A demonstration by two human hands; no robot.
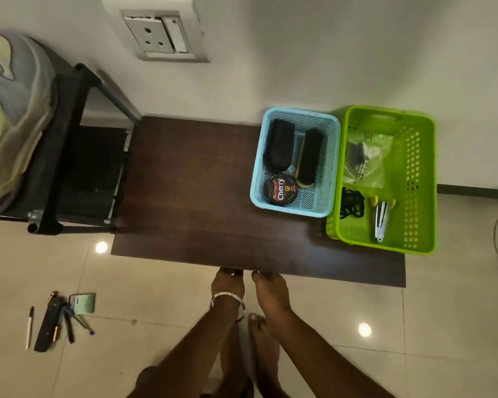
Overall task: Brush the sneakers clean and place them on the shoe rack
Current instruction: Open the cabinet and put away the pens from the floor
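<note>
Your left hand [227,284] and right hand [270,288] curl their fingers over the board's [199,196] 6 o'clock edge — brushes [293,152] at 2 o'clock in the blue basket [259,179].

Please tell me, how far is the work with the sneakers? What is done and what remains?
No sneaker shows, so nothing looks done. Both brushes lie in the blue basket beside the polish tin. The left hand and right hand touch the front edge of the dark board, holding no tool. The shoe rack waits at left. Brushing and placing remain.
</note>
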